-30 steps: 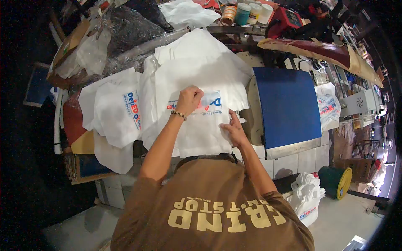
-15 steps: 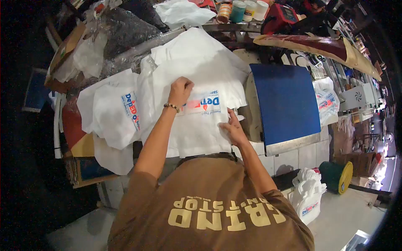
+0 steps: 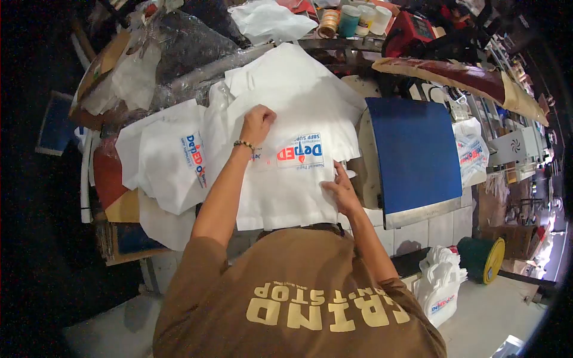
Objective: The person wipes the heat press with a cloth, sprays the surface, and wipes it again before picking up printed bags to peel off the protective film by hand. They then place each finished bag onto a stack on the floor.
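A white printed fabric piece (image 3: 286, 200), with blue and red "DepED" lettering upside down to me, lies on a pile of white fabric (image 3: 292, 74). My left hand (image 3: 258, 124), a beaded bracelet at its wrist, rests on the upper left of this piece. Its fingers are curled and pressed together, and the fingertips are hidden. At the right edge my right hand (image 3: 342, 191) grips the fabric piece between thumb and fingers. More printed white pieces (image 3: 170, 161) lie to the left.
A blue flat board (image 3: 415, 155) with a pale front edge stands right of the pile. Jars (image 3: 349, 21) and a red device (image 3: 409, 33) sit at the back. Bunched white printed fabric (image 3: 440, 286) and a green drum (image 3: 482, 259) are at lower right. Clear plastic covers the back left.
The view has shifted slightly, so everything sits a little farther right and lower. The print between my hands shows more fully and sharply. Both hands keep nearly the same place on the fabric.
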Demonstrator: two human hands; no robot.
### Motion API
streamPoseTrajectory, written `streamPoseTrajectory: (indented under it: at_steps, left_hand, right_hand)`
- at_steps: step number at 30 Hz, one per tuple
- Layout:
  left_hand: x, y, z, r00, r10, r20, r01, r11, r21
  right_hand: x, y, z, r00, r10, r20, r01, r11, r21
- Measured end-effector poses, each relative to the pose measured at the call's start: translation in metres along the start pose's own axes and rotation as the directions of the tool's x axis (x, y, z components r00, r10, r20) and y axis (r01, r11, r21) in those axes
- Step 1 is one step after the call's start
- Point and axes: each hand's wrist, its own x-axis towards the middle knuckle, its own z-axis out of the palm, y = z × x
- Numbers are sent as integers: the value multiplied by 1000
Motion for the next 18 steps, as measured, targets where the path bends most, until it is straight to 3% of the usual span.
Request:
streamPoseTrajectory:
  at_steps: [4, 6, 12, 18]
  left_hand:
    - [2, 3, 2, 999, 39, -22, -38, 998, 49]
    - [5, -6, 2, 995, -11, -100, 7, 999, -38]
    - [12, -13, -8, 998, 50, -35, -50, 999, -7]
    - [28, -25, -12, 994, 66, -87, -59, 996, 70]
  right_hand:
    - [0, 6, 0, 999, -42, -17, 42, 999, 24]
    - [-4, 6, 0, 999, -18, -38, 19, 999, 32]
    - [-8, 2, 0, 999, 12, -46, -12, 1000, 8]
    - [-1, 1, -1, 999, -3, -31, 3, 1000, -8]
